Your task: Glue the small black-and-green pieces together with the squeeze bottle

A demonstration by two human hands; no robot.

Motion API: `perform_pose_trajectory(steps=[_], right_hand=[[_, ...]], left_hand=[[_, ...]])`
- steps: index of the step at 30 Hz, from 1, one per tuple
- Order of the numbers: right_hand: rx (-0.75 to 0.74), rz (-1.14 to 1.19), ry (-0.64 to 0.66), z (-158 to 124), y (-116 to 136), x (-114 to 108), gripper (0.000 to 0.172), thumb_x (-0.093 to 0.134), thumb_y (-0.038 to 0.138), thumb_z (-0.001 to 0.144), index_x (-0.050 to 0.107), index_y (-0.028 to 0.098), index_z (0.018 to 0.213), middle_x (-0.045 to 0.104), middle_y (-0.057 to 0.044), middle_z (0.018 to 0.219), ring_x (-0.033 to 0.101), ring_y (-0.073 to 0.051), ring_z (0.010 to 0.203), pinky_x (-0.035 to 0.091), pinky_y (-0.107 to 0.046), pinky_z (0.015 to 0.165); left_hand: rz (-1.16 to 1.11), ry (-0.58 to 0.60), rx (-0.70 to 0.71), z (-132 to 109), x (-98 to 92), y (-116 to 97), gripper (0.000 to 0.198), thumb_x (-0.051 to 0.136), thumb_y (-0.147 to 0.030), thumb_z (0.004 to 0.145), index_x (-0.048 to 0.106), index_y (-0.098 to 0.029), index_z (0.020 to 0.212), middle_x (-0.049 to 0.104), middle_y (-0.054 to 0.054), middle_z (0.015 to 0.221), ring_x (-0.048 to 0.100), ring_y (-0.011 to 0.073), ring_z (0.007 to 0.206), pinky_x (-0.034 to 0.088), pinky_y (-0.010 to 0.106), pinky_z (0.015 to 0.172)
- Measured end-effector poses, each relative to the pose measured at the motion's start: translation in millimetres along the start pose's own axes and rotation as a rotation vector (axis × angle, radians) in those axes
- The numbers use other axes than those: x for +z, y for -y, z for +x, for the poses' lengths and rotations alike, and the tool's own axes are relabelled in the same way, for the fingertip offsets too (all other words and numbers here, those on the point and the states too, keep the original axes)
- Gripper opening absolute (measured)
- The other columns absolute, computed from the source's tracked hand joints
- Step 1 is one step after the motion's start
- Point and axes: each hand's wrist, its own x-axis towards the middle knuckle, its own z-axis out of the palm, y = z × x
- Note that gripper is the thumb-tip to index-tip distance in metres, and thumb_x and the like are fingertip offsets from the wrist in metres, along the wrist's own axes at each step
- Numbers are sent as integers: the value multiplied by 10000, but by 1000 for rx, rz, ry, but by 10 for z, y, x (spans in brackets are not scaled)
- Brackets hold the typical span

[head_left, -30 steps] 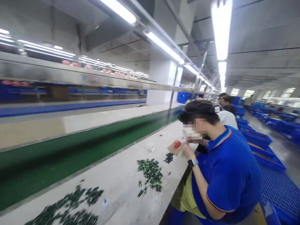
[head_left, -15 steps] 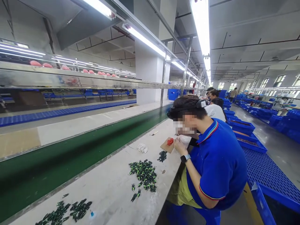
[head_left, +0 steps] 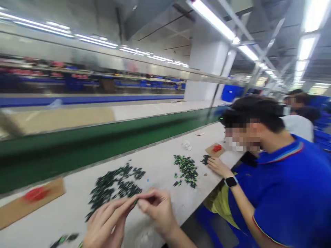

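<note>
My left hand [head_left: 107, 220] and my right hand [head_left: 159, 208] meet above the white workbench, fingertips together. Between them is a small dark green piece [head_left: 136, 202], mostly hidden by the fingers; its exact kind is too small to make out. Both hands are closed in a pinch on it. Just behind my hands lies a wide pile of similar dark green pieces [head_left: 106, 182]. A few black and bright green pieces [head_left: 64, 239] lie at the lower left, beside my left hand.
Red material [head_left: 36, 194] lies on a brown board [head_left: 55, 193] at left. Rightward are a green-and-black pile [head_left: 186, 168] and crumpled white tissue [head_left: 186, 145]. A co-worker in a blue shirt [head_left: 289, 193] sits close, one hand [head_left: 218, 166] at a dark pile. Behind runs a green belt [head_left: 144, 137].
The view has swung left and down. Both my hands now show, pinching a small piece. The co-worker's hand has moved from the red material to the small dark pile.
</note>
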Motion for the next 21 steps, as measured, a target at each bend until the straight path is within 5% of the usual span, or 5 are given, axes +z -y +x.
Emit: perform_pose_trajectory(steps=[7,21], right_hand=[[84,11,126,111,302,-40,144,815,219,590,771,208,726,726,-11,684,635,-114,620,535,-218,615],[117,-2,131,129,242,-2,246,830,217,555,671,182,739,618,38,573,566,-77,516,528,-187,563]], left_hand=[[116,61,-83,195,-159,-171,335,477,-78,920,630,-287,1132,705,6,930,627,166,897,411,351,868],[33,-52,-88,240,-144,-292,336,486,15,873,634,-225,1056,640,12,812,569,157,791,435,342,812]])
